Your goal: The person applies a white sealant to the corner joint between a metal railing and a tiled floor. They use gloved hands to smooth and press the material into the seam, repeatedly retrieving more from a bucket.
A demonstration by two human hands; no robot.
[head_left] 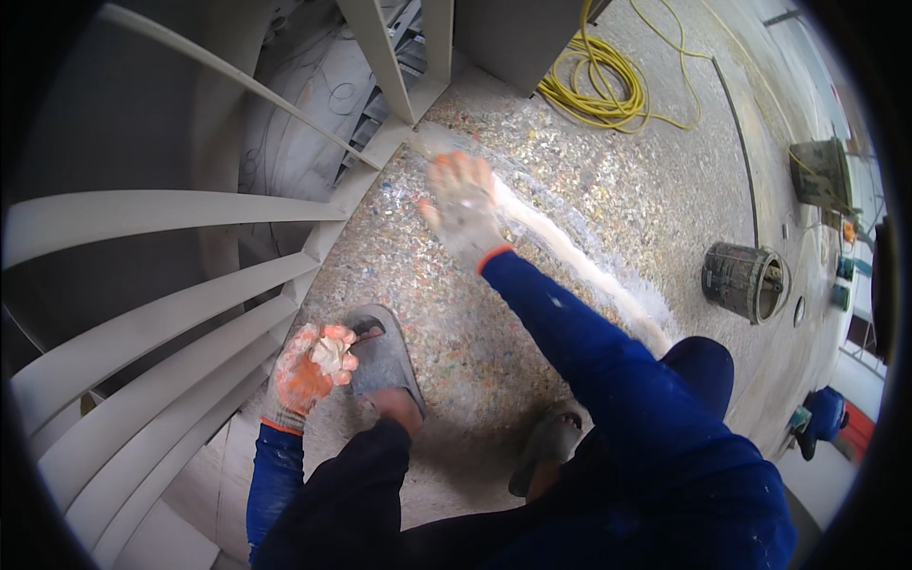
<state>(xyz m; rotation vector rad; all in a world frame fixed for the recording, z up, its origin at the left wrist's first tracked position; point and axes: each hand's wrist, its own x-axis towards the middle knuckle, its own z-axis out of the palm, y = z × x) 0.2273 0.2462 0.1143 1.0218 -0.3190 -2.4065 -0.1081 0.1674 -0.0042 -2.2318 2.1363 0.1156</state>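
My left hand [302, 378], in a whitish glove with an orange palm, is closed around a crumpled pale lump [332, 355]; whether it is paste or paper I cannot tell. It is beside my grey slipper [382, 356]. My right hand [463, 204], in a similar glove and somewhat blurred, reaches forward with its fingers stretched out and the thumb apart. Nothing shows in it. It is over or on the speckled floor [418, 275], near the far end of a whitish powdery strip [560, 242]; contact is unclear.
Pale metal bars [171, 211] stand along the left, with gaps between them. A coiled yellow hose or cable [603, 90] lies at the far right. Farther right is a dirty bucket [733, 281], with a second bucket [819, 176] beyond. Another person [825, 418] is at the right edge.
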